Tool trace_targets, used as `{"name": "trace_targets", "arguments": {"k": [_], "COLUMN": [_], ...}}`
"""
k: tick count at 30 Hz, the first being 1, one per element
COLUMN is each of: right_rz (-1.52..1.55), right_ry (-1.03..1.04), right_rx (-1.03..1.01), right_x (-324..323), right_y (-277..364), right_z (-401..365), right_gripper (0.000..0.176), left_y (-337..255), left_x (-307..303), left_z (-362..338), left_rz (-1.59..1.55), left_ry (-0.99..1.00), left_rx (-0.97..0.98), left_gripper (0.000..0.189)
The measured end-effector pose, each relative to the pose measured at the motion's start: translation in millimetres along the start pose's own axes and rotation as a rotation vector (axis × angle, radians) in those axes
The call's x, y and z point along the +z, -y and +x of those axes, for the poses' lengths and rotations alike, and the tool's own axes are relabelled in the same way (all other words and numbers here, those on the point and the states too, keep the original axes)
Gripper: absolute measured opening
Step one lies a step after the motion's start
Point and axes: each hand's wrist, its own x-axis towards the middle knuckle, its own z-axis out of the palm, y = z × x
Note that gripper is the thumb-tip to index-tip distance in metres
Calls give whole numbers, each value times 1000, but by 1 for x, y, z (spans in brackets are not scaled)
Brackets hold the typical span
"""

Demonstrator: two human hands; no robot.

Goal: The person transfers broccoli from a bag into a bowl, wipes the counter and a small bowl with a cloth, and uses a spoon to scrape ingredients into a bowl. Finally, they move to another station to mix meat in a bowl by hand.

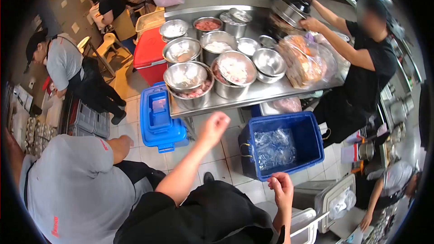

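Observation:
My left hand (215,129) is raised in front of me, its fingers loosely curled with nothing seen in them. It appears closest to the front edge of the steel table (244,100). Lower and to the right, my right hand (281,187) is held with bent fingers and shows no object. Near it stands a dark blue bin (312,151) with clear plastic in the bottom. On the table are several steel bowls and pots, among them a pot of meat pieces (194,103) under a bowl (184,76), and a pot (230,91) topped by a bowl of pale food (233,68).
A co-worker (368,45) across the table handles a steel pot (289,11) beside a large plastic bag (300,61). A person in grey (81,176) stands close on my left. A blue lidded box (172,138) and a red cooler (148,54) sit at the table's left end.

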Motion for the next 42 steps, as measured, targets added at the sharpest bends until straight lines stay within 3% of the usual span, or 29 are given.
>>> {"name": "trace_targets", "arguments": {"k": [1, 3, 5, 7, 11, 13, 15, 17, 18, 20, 23, 24, 29, 33, 35, 39, 42], "right_rz": [-6, -81, -166, -350, -540, -606, -748, -1104, -1096, -1248, -1203, -1059, -974, -1066, -1076, -1211, -1102], "right_ry": [20, 128, 226, 432, 715, 844, 1016, 1078, 1102, 1486, 1658, 1812, 1937, 1897, 1870, 1797, 1824], "right_rx": [-1, 8, 16, -253, -739, -850, -984, -977, -985, -690, -633, -655, -573, -585, -623, -625, -467], "right_x": [8, 23, 37, 63, 126, 167, 215, 264, 285, 321, 337, 342, 352, 353, 348, 344, 345], "right_y": [3, 7, 18, 37, 83, 94, 96, 86, 78, 66, 62, 64, 63, 58, 67, 79, 79], "right_z": [17, 53, 92, 132, 216, 251, 283, 302, 315, 335, 349, 356, 360, 362, 356, 343, 345], "right_gripper": [10, 13, 17, 20, 35, 48, 63, 76, 76, 86, 83, 80, 61, 51, 51, 57, 66], "left_y": [-14, -21, -37, -12, -32, -60, -74, -69, -71, -86, -67, -63, -26, -17, -24, -14, -5], "left_x": [-31, -89, -132, -150, -165, -174, -184, -193, -196, -194, -197, -197, -198, -193, -191, -191, -191], "left_z": [16, 43, 64, 88, 97, 94, 87, 77, 68, 46, 14, 4, -34, -48, -53, -58, -59], "left_rz": [3, 142, 582, 645, 666, 285, 320, 349, 322, 284, 191, 140, 65, 249, 259, 263, 244], "left_ry": [-165, -255, -128, -112, -214, -330, -466, -614, -656, -697, -789, -832, -899, -897, -855, -815, -780], "left_rx": [31, 41, -96, -58, 19, -72, -113, 38, 51, -43, -107, -129, -123, -151, -188, -83, -88], "left_gripper": [27, 32, 37, 41, 36, 31, 26, 25, 24, 20, 19, 19, 25, 31, 39, 40, 40]}}
